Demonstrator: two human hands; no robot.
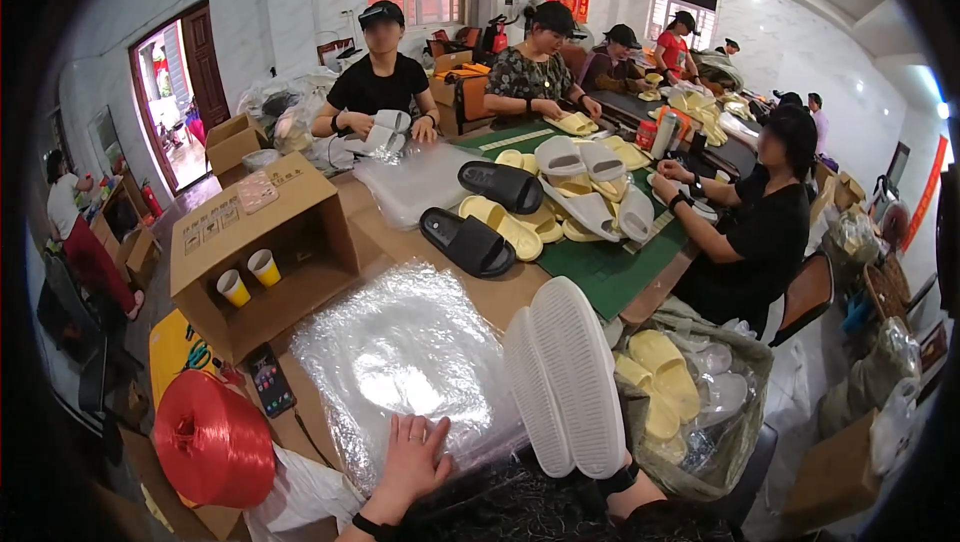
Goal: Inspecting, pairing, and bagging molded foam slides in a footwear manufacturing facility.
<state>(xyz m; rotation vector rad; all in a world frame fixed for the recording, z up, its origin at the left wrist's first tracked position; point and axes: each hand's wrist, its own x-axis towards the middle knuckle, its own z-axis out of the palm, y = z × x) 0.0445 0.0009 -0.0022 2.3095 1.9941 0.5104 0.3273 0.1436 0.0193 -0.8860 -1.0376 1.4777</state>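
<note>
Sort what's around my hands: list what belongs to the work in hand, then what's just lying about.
In the work:
- pale slippers, held up at your right, soles showing
- clear plastic, under your left hand

Apparently just lying about:
- phone
- two yellow cups

Unclear: red roll.

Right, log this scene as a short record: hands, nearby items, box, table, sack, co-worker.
Left hand: flat on clear plastic sheeting, fingers spread
Right hand: mostly hidden behind pale slippers, apparently gripping them
Sole side: facing the camera
Left of left hand: red twine spool, phone
Cardboard box: open toward camera, two yellow cups inside
Farther on table: black slippers, green mat
Right side: sack holding yellow slippers
Co-worker, far left of table: handling grey slippers
</note>
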